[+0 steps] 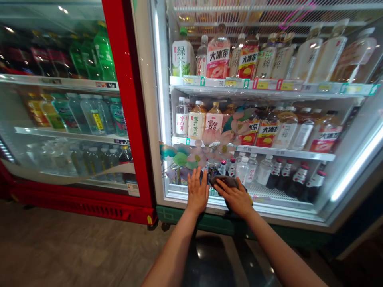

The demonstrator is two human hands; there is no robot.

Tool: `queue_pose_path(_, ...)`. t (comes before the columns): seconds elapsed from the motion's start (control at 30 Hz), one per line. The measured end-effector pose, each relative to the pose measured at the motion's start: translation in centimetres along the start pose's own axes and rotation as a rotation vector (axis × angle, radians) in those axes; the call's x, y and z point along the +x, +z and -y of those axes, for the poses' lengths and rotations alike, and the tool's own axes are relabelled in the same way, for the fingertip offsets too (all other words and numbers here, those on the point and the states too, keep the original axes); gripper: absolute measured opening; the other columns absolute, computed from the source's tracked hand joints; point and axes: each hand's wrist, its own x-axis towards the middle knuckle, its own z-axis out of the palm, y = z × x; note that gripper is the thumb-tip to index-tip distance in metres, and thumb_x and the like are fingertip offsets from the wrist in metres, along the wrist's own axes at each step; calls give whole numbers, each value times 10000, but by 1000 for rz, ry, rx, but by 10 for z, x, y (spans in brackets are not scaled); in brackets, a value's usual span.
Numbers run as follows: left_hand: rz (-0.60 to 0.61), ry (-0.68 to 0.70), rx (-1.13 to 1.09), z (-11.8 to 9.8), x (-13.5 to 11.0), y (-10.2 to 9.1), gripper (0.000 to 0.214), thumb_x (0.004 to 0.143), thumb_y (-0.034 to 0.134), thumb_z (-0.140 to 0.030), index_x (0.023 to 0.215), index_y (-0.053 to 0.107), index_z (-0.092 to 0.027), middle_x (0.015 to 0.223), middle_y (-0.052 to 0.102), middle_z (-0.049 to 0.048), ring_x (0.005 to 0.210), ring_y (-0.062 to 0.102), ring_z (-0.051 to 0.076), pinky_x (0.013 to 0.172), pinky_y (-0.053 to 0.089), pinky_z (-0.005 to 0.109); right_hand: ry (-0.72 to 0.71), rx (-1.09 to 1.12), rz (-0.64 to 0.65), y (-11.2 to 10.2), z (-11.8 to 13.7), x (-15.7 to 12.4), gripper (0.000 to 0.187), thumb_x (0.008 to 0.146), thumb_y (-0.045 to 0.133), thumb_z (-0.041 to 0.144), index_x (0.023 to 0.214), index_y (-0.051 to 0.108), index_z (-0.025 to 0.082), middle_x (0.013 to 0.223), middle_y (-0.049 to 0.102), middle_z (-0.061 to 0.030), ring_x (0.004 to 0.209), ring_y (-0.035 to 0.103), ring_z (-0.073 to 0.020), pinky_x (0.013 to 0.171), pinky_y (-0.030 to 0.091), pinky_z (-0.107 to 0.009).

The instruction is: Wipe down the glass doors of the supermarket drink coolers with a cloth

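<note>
My left hand (197, 191) lies flat with its fingers stretched out against the lower part of the glass door (299, 131) of a white-framed drinks cooler. Just to its right, my right hand (236, 197) presses a dark grey cloth (226, 181) against the same glass, fingers spread over the cloth. Behind the glass, near both hands, stand small cans and dark bottles on the bottom shelf. A flower sticker (206, 149) is on the glass just above my hands.
Shelves of tea bottles (218, 56) fill the cooler behind the glass. To the left stands a red-framed cooler (125, 99) with green and clear bottles. A lit strip (356, 167) runs down the cooler's right side. The floor (74, 251) below is dark and glossy.
</note>
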Motion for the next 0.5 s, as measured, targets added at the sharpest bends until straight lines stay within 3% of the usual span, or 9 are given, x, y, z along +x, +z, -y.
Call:
queue_pose_path(0.07, -6, -9, -2, -5, 1, 4, 755, 962, 532, -228, 1625, 174, -186, 1669, 266, 171, 1572, 154, 309, 1268, 194, 574, 120, -42, -40, -8, -17, 4, 641, 912, 506, 103, 1509, 469, 333, 1572, 459, -28, 1320, 562, -234, 1267, -21, -574)
queue_pose_path(0.17, -12, -18, -4, -15, 3, 9, 767, 954, 550, -233, 1625, 180, -192, 1668, 270, 170, 1572, 152, 317, 1269, 178, 589, 249, -93, -97, -5, -31, -16, 614, 901, 553, 152, 1499, 496, 281, 1573, 456, -99, 1396, 491, -303, 1241, 42, -638)
queue_pose_path(0.3, 10, -12, -15, -28, 6, 15, 782, 945, 577, -262, 1623, 191, -195, 1671, 264, 167, 1572, 153, 320, 1269, 180, 591, 150, -92, -55, 16, -16, -52, 599, 914, 522, 131, 1483, 511, 317, 1500, 552, -77, 1230, 625, -253, 1250, 21, -612)
queue_pose_path(0.4, -3, -11, -16, -36, 9, 19, 779, 953, 561, -252, 1626, 173, -192, 1667, 270, 174, 1571, 151, 322, 1265, 181, 597, 59, -54, 2, 15, -7, -41, 589, 943, 483, 126, 1482, 499, 362, 1514, 538, -14, 1136, 663, -195, 1269, -38, -551)
queue_pose_path(0.5, -32, -8, -26, -41, 11, 23, 765, 956, 547, -233, 1625, 179, -187, 1664, 274, 179, 1575, 130, 322, 1265, 167, 602, 116, -58, -19, -4, -25, -14, 607, 944, 483, 142, 1512, 461, 356, 1574, 462, -12, 1322, 560, -221, 1266, -35, -554)
